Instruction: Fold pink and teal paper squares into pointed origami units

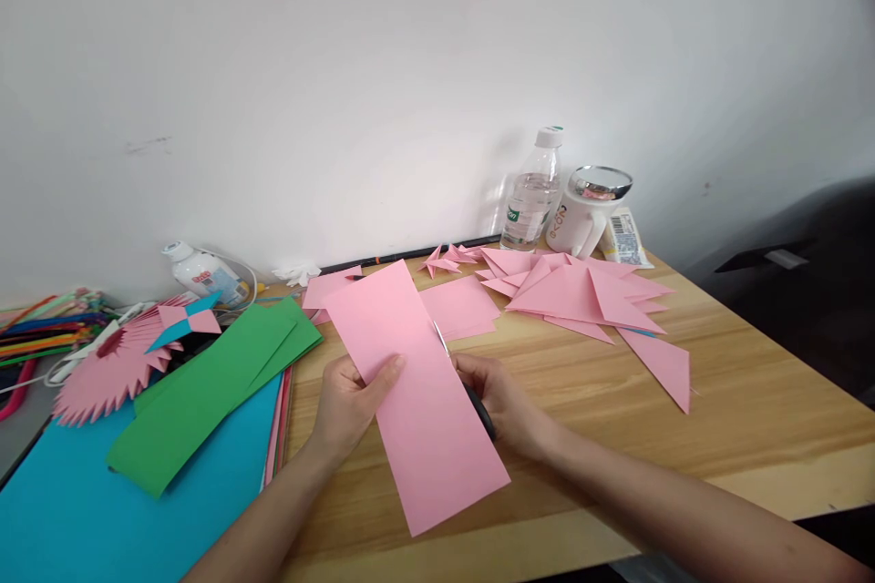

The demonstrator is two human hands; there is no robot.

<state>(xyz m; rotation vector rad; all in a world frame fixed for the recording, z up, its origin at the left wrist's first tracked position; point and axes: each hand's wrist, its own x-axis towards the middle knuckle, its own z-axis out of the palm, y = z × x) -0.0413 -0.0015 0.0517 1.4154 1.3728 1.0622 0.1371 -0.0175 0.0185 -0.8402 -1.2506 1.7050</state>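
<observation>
A long pink paper strip [427, 419] slants over the wooden table, gripped at its left edge by my left hand [352, 405], thumb on top. My right hand [506, 405] is closed on a pair of scissors [480, 410] with a black handle. One thin metal blade shows at the strip's right edge; the rest of the scissors is hidden behind paper and fingers. Behind the strip lie pink paper sheets [461, 305]. Folded pink paper pieces [567, 291] are heaped to the right, and smaller folded ones [447, 260] sit near the wall.
Green paper strips [205, 392] rest on a stack of blue sheets [205, 510] at left, beside a pleated pink paper piece [113, 364]. A white bottle [205, 273] lies behind. At the back right stand a water bottle [531, 196] and a white mug [578, 217].
</observation>
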